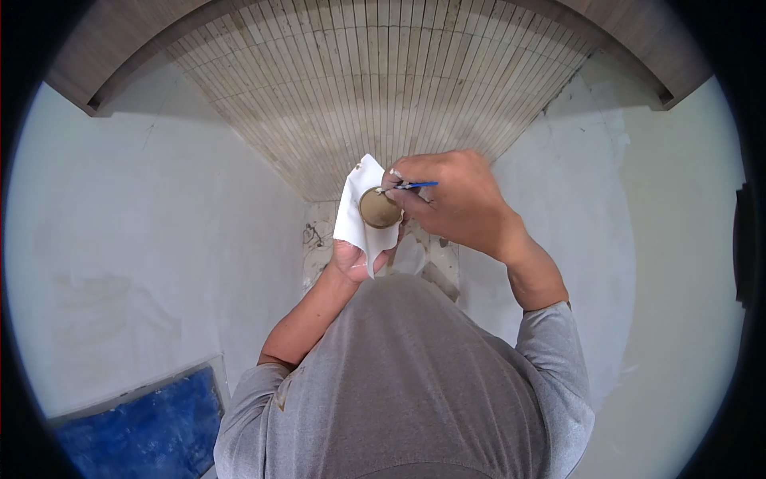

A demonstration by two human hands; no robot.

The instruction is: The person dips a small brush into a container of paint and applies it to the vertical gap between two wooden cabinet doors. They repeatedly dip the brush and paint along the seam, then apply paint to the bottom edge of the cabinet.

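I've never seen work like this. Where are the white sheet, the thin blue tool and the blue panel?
White sheet (348, 217): head view, its left part, beside the round cup.
Blue tool (424, 184): head view, its handle.
Blue panel (144, 427): head view, its middle.

Sheet (349, 215): white, brown specks at its upper corner. Round container (381, 209): muted tan inside. Slim tool (424, 184): blue. Shirt (415, 375): heathered grey, brown-stained sleeve. Strip surface (383, 96): beige, striped by darker joints. Panel (144, 431): deep blue, paler mottling. Curved trim (132, 40): grey-brown, streaked grain.
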